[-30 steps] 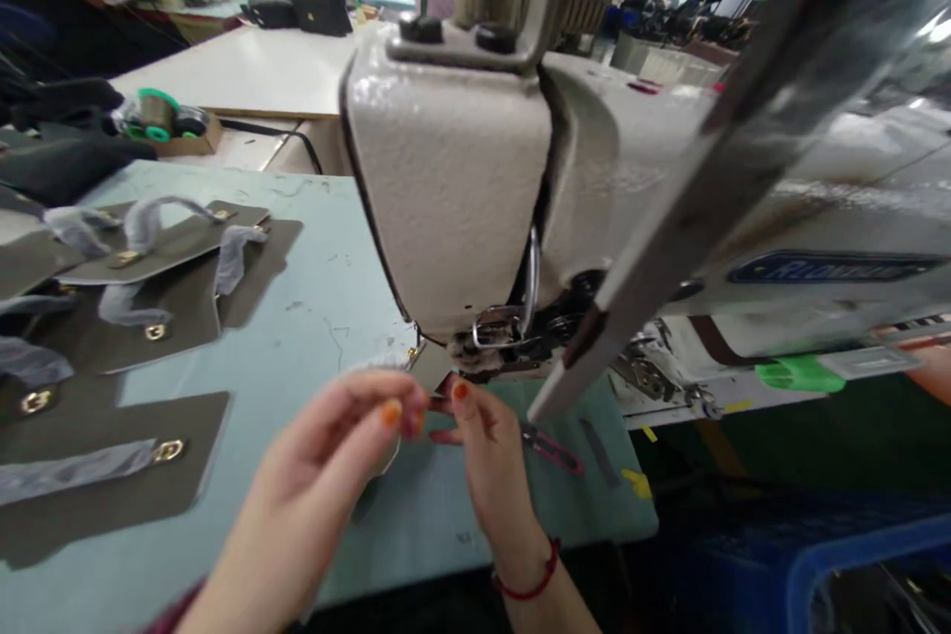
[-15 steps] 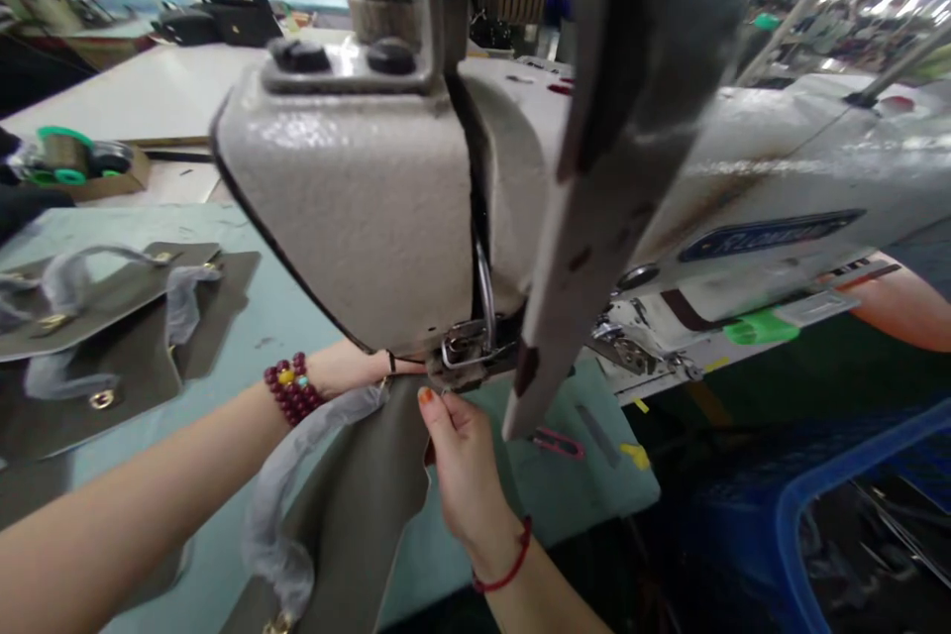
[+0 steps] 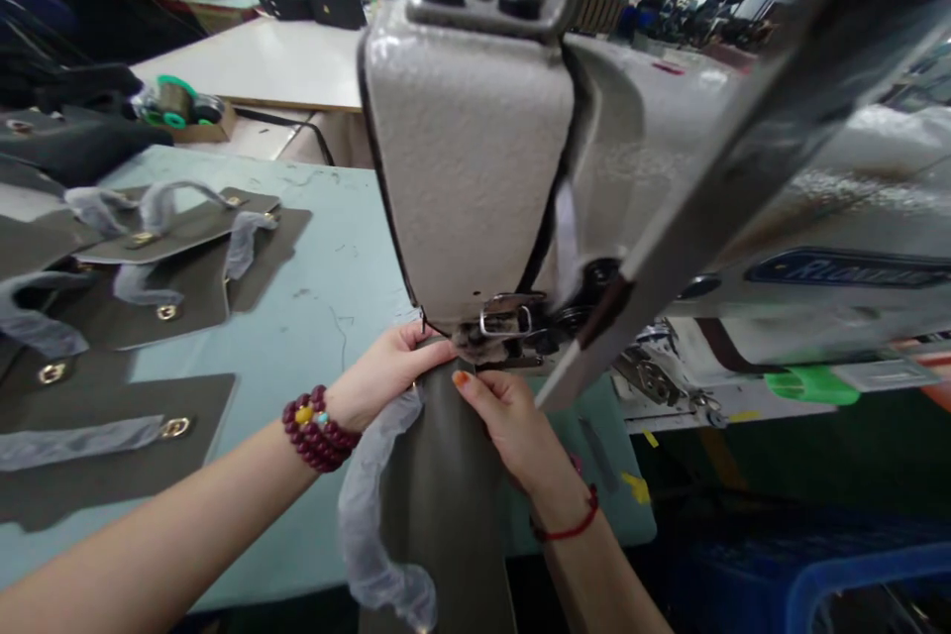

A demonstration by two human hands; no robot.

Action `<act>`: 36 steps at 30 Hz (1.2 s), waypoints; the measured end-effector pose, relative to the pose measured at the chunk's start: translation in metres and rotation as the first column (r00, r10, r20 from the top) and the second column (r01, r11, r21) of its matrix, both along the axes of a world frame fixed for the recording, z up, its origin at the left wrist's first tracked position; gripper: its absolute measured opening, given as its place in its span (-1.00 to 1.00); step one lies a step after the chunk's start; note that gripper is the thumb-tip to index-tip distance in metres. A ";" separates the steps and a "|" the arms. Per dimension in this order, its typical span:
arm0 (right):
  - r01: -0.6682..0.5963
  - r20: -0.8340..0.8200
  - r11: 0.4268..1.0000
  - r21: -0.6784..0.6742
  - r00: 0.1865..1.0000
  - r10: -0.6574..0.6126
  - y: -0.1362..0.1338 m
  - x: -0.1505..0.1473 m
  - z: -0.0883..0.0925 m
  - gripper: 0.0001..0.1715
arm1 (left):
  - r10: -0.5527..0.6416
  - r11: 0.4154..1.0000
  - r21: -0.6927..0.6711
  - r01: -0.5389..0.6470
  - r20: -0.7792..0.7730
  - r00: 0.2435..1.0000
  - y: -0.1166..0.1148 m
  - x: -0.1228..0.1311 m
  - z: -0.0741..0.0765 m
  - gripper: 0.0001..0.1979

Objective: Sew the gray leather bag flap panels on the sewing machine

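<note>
A grey-brown bag panel (image 3: 446, 495) runs under the head of a sewing machine (image 3: 468, 158). My left hand (image 3: 393, 367) grips the panel's left edge beside the presser area, its thumb on top. On the panel's other edge, my right hand (image 3: 512, 421) pinches the material between thumb and fingers. A handle wrapped in white film (image 3: 371, 515) is attached to this panel and hangs along its left side, below my left wrist. The needle and the stitching spot are hidden behind the machine's lower parts.
More panels with wrapped handles (image 3: 178, 297) lie on the pale green table (image 3: 319, 267) at left. A box with thread spools (image 3: 182, 109) stands behind them. At lower right is a blue basket (image 3: 854, 565). A slanted metal bar (image 3: 713, 188) crosses ahead of my right hand.
The camera view has shifted, so the machine appears farther right. The panel has turned to point more straight toward the machine. My left hand, earlier partly hidden behind the machine head, now shows more.
</note>
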State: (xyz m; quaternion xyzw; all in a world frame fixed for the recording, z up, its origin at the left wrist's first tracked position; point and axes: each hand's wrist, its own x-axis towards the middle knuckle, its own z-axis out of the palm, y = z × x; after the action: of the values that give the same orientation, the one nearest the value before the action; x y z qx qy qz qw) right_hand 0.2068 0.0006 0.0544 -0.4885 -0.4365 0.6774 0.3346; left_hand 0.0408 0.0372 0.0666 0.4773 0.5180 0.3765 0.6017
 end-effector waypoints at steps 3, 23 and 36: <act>-0.072 0.003 0.997 -0.043 0.997 0.072 0.006 0.011 0.005 -0.42 | -0.027 0.999 0.026 0.028 -0.036 0.999 -0.004 -0.002 0.002 -0.66; 0.218 0.231 0.956 0.196 0.937 -0.261 -0.098 -0.011 -0.003 -0.48 | 0.084 0.964 -0.259 -0.061 0.080 0.993 -0.092 0.007 -0.038 -0.51; 0.200 0.274 0.964 0.174 0.931 -0.242 -0.082 -0.013 -0.006 -0.46 | 0.227 0.940 -0.269 -0.208 0.040 0.973 -0.075 0.014 -0.014 -0.41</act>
State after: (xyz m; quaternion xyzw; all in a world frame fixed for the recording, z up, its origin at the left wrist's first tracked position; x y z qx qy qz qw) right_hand 0.1943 -0.0811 0.0483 -0.6042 -0.4708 0.5225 0.3746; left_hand 0.0543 -0.0382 0.0524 0.3194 0.5913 0.3851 0.6325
